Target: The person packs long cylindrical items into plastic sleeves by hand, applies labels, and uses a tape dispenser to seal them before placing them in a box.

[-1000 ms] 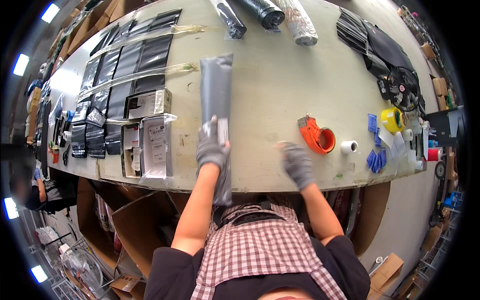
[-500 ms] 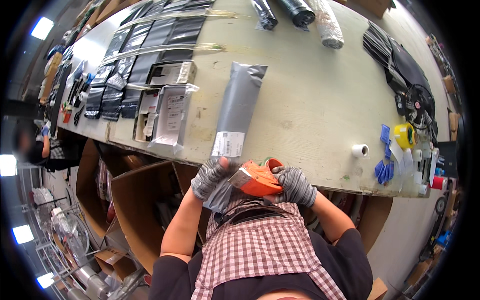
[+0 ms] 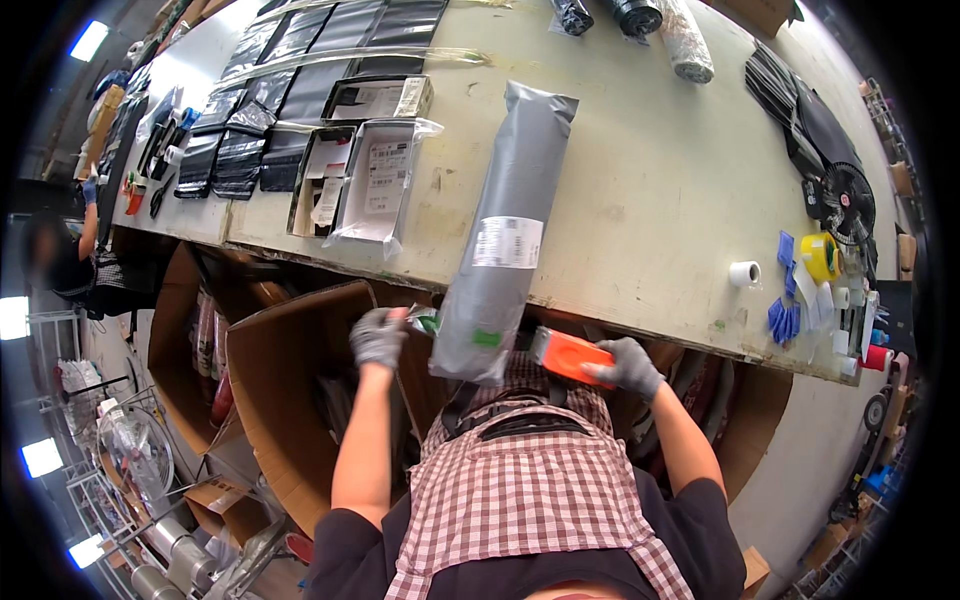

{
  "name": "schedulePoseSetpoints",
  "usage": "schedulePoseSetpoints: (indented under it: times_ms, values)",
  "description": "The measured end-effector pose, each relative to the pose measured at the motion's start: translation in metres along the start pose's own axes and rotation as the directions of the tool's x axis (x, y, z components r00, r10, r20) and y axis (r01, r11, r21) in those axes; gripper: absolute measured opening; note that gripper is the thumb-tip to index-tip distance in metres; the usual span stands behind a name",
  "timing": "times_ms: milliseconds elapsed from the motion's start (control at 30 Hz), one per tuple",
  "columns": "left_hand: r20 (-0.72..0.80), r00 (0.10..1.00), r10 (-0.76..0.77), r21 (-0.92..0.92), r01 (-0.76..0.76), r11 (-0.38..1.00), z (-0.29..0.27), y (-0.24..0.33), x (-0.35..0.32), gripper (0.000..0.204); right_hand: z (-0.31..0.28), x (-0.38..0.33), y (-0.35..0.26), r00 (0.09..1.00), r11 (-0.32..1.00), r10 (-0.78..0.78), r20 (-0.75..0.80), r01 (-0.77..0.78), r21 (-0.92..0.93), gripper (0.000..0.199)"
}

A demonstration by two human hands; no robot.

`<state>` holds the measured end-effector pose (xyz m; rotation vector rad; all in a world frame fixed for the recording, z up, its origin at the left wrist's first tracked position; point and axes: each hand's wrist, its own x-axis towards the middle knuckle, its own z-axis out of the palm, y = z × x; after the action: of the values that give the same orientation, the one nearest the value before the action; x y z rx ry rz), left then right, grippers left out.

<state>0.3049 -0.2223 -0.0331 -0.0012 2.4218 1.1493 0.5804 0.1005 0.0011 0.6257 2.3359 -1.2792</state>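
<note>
A long grey mailer bag with a white label lies across the table's front edge, its near end overhanging my apron. A green patch shows near that end. To its right, my right hand, in a grey knit glove, is closed on an orange tape dispenser with a pale front end. My gloved left hand is left of the bag, apart from it, with fingers curled and bare thumb tip showing. A shiny strip with green lies beside the thumb; whether the hand grips it is unclear.
Open shallow boxes and dark mailer bags lie on the table's left. A white roll, yellow tape and a black fan are at right. Cardboard boxes stand below the edge. Another person works far left.
The bag's near end has come up into view with its green patch. My left hand has moved left, off the bag; my right hand has carried the tape dispenser to the right.
</note>
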Motion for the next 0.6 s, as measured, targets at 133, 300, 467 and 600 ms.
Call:
schedulePoseSetpoints:
  times_ms: [133, 300, 467, 600]
  values:
    - [0.66, 0.752, 0.006, 0.06, -0.061, 0.996, 0.115, -0.093, 0.018, 0.061, 0.041, 0.044, -0.035, 0.997, 0.983, 0.037, 0.066, -0.048, 0.177, 0.068]
    - [0.55, 0.803, 0.229, 0.006, -0.277, 0.961, 0.049, 0.033, -0.037, 0.098, 0.055, 0.021, -0.042, 0.925, 0.963, -0.163, -0.342, 0.075, -0.258, 0.055]
    - [0.834, 0.55, -0.041, -0.366, 0.606, 0.706, 0.089, -0.069, 0.002, 0.071, 0.018, 0.008, -0.116, 0.923, 0.981, -0.187, -0.336, 0.155, -0.119, 0.044]
    - [0.682, 0.731, -0.001, -0.731, 0.682, -0.02, 0.052, -0.068, 0.004, 0.057, 0.046, 0.063, -0.145, 0.865, 0.95, -0.309, -0.395, 0.265, -0.164, 0.043]
